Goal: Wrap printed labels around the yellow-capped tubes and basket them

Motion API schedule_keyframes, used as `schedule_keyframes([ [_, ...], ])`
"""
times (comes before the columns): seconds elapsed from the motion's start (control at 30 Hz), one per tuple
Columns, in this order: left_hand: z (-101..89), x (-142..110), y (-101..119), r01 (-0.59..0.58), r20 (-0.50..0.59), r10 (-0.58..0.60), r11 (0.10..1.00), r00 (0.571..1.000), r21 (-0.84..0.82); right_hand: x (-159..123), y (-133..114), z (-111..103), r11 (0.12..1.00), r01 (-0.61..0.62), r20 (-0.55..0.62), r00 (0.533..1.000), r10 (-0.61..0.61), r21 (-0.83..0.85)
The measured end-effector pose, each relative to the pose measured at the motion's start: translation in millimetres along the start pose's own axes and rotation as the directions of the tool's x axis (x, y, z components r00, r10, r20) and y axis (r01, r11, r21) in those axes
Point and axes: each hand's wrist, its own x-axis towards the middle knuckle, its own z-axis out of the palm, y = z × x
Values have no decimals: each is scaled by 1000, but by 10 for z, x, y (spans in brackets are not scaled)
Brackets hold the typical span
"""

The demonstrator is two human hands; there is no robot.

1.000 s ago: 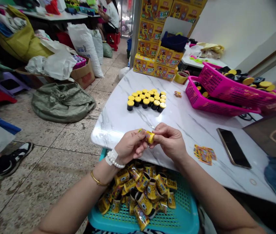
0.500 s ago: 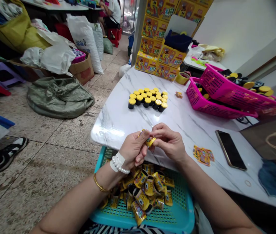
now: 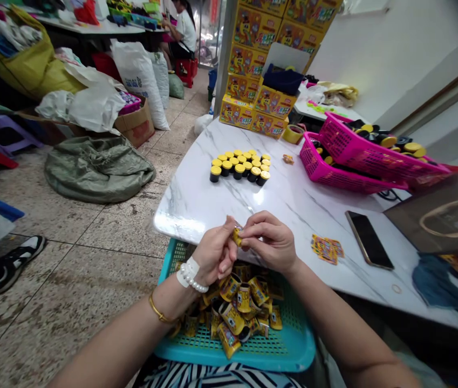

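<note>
My left hand (image 3: 214, 250) grips a small yellow-labelled cup (image 3: 237, 236) between thumb and fingers, above the table's front edge. Thumb and fingertips of my right hand (image 3: 272, 240) pinch the same cup from the right side. Fingers cover most of it. Beneath my hands, a turquoise basket (image 3: 307, 353) carries a heap of similar yellow-labelled cups (image 3: 232, 318), some showing dark open mouths. Flat printed labels (image 3: 326, 248) lie in a loose pile to the right of my right hand. Farther back, black pots with yellow lids (image 3: 238, 170) stand in a close group.
Two stacked pink baskets (image 3: 358, 178) of black and yellow pots sit at the table's right. A phone (image 3: 369, 239) lies beside the labels. Yellow printed boxes (image 3: 253, 70) are stacked at the back, near a tape roll (image 3: 292, 133). Another person (image 3: 182, 32) sits far off.
The cup has turned in my fingers, so less of its printed side shows. Both hands have shifted slightly left in the view, and the camera view has tilted a little.
</note>
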Motion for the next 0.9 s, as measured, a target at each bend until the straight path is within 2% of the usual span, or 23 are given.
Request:
schedule_keyframes([
  [0.1,-18,-58,-38,39,49,-40,999,998,20,-138,-76,22,995,60,-43,997,-63,-77],
  [0.2,-6,-69,-99,49,40,-52,997,998,65,-262,-193,20,975,136,-44,988,-145,-176],
  [0.27,22,-45,-150,106,67,-111,992,992,73,-335,-273,-3,962,173,-51,981,-188,-212],
  [0.33,70,-19,-209,180,144,-189,981,971,74,-428,-351,-39,952,190,-72,975,-212,-240],
  [0.43,156,-7,-302,223,230,-240,970,943,98,-620,-438,-108,936,161,-118,971,-207,-312],
  [0.53,222,-14,-375,183,200,-201,977,959,107,-814,-452,-185,924,107,-165,970,-178,-366],
  [0.6,247,-23,-411,173,178,-189,980,966,100,-892,-427,-238,933,40,-198,973,-118,-358],
  [0.73,271,-25,-476,208,193,-226,972,955,109,-911,-376,-316,952,-66,-211,977,1,-298],
  [0.9,269,15,-547,238,185,-267,958,946,163,-933,-366,-243,961,-77,-296,955,-5,-265],
])
